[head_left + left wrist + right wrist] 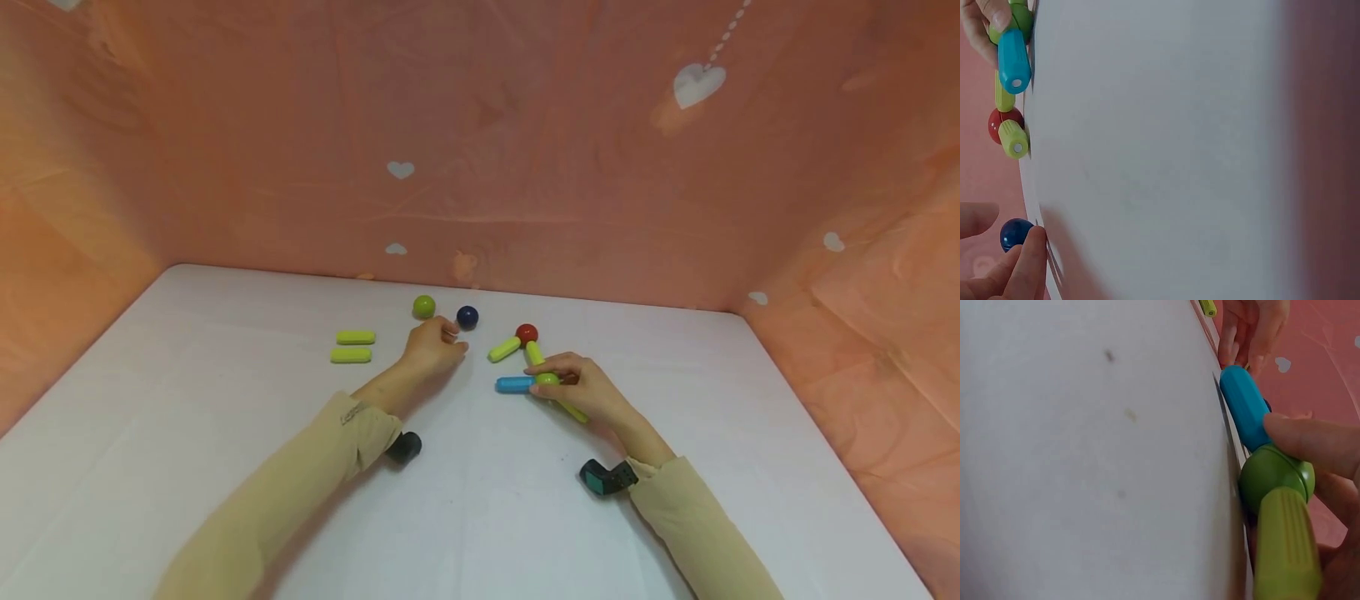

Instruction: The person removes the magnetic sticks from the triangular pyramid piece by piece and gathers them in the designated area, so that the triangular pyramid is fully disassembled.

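My right hand (588, 387) pinches a joined piece at its green ball (1272, 478), thumb and fingers on either side. From that ball a blue rod (514, 384) points left, and a yellow-green rod (1287, 544) extends toward the near side. Another yellow-green rod (534, 353) runs back to a red ball (527, 334), which carries one more yellow-green rod (504, 349). My left hand (435, 348) holds nothing; its thumb and fingers are apart, just in front of a dark blue ball (467, 317). In the left wrist view the fingertips overlap this blue ball (1016, 234).
Behind the left hand lies a loose green ball (423, 307). Two yellow-green rods (351, 356) lie side by side farther left on the white table (225, 467). An orange-pink cloth (480, 167) with pale hearts hangs along the back and sides.
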Available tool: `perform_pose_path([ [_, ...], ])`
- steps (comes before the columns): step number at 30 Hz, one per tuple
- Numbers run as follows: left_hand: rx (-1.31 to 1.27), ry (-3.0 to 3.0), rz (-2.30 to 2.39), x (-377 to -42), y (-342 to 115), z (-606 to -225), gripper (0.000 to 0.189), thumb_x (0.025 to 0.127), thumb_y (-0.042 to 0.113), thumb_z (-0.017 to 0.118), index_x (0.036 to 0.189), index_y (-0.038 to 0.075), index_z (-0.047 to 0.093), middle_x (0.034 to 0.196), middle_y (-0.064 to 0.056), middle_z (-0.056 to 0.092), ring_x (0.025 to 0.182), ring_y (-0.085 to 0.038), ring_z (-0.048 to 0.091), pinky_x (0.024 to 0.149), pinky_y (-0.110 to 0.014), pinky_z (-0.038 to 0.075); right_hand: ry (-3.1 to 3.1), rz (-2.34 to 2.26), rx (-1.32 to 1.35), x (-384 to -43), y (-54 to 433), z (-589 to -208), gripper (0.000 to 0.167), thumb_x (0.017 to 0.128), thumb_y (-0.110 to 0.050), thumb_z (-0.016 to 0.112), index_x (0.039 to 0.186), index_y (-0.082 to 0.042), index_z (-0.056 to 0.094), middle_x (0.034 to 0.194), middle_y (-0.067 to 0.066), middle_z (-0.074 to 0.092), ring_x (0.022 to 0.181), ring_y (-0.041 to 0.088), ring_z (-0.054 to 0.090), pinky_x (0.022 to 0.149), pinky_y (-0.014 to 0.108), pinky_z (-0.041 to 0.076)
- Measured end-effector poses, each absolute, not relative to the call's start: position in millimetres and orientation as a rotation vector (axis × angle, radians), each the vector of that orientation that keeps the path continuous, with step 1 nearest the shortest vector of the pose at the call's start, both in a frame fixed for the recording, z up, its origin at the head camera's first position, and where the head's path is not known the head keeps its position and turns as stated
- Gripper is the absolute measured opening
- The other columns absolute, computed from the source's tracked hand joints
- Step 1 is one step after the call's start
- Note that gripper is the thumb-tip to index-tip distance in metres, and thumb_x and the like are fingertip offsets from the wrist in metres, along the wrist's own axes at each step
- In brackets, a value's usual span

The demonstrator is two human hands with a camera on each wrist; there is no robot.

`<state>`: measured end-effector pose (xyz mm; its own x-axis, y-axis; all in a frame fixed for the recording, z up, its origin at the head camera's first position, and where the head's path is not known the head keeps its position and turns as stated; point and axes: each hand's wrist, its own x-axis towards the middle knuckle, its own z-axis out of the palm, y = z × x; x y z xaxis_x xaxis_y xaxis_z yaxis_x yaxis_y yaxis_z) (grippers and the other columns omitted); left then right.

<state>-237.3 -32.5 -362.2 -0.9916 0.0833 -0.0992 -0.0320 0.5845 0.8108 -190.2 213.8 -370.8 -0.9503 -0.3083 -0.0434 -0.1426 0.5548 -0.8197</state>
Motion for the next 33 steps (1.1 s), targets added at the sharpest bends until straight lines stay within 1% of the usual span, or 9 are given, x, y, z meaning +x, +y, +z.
perform_pose_path([
  [5,0.075,2.67,1.359,-236,-34,-362,0.032,0.089,0.013,0.063,0.116,-0.002,0.057,0.115,-0.019,0.062,0.107,-0.03,0.057,0.095,-0.038,0.047,2.607,-1.338,-0.357,-190,215,-370,0.029,0.086,-0.02,0.072,0.113,-0.01,0.071,0.12,0.01,0.059,0.105,0.025,0.043,0.083,0.031,0.038],
  [7,0.089,2.672,1.355,-238,-33,-361,0.031,0.09,0.012,0.063,0.116,-0.003,0.057,0.115,-0.019,0.062,0.107,-0.03,0.057,0.095,-0.038,0.047,2.607,-1.341,-0.368,-190,215,-371,0.03,0.087,-0.02,0.071,0.114,-0.009,0.071,0.121,0.012,0.058,0.105,0.025,0.043,0.082,0.031,0.038],
  [11,0.066,2.667,1.346,-245,-27,-359,0.034,0.09,0.012,0.062,0.12,-0.004,0.056,0.117,-0.019,0.06,0.108,-0.029,0.055,0.096,-0.038,0.046,2.599,-1.355,-0.382,-191,214,-373,0.03,0.087,-0.02,0.071,0.114,-0.007,0.07,0.121,0.013,0.058,0.105,0.024,0.043,0.081,0.03,0.038],
  [17,0.069,2.672,1.355,-255,-25,-360,0.037,0.089,0.014,0.064,0.122,-0.003,0.057,0.117,-0.019,0.06,0.107,-0.028,0.055,0.095,-0.037,0.046,2.603,-1.339,-0.364,-191,212,-372,0.029,0.086,-0.02,0.071,0.114,-0.01,0.071,0.12,0.011,0.059,0.104,0.024,0.044,0.082,0.03,0.039],
  [22,0.075,2.671,1.368,-254,-30,-358,0.03,0.09,0.014,0.062,0.116,-0.003,0.061,0.114,-0.019,0.062,0.106,-0.029,0.056,0.095,-0.037,0.046,2.617,-1.329,-0.362,-192,214,-371,0.029,0.086,-0.021,0.071,0.114,-0.011,0.071,0.12,0.01,0.059,0.103,0.024,0.044,0.081,0.031,0.039],
  [26,0.094,2.653,1.346,-248,-30,-359,0.026,0.091,0.016,0.062,0.111,0.0,0.064,0.111,-0.016,0.063,0.104,-0.028,0.057,0.093,-0.036,0.046,2.617,-1.331,-0.391,-191,215,-370,0.03,0.087,-0.02,0.071,0.114,-0.008,0.07,0.121,0.012,0.059,0.104,0.025,0.044,0.082,0.031,0.038],
  [30,0.161,2.573,1.289,-239,-24,-360,0.027,0.09,0.024,0.066,0.11,0.004,0.066,0.108,-0.011,0.064,0.101,-0.023,0.056,0.09,-0.034,0.047,2.628,-1.329,-0.408,-190,213,-370,0.03,0.087,-0.019,0.07,0.114,-0.006,0.07,0.121,0.014,0.059,0.104,0.025,0.045,0.082,0.031,0.038],
  [33,0.219,2.552,1.262,-234,-19,-361,0.029,0.088,0.025,0.07,0.108,0.005,0.066,0.103,-0.009,0.065,0.097,-0.021,0.056,0.088,-0.033,0.047,2.641,-1.322,-0.415,-190,212,-370,0.03,0.088,-0.02,0.07,0.115,-0.006,0.07,0.122,0.014,0.059,0.105,0.025,0.045,0.083,0.031,0.039],
])
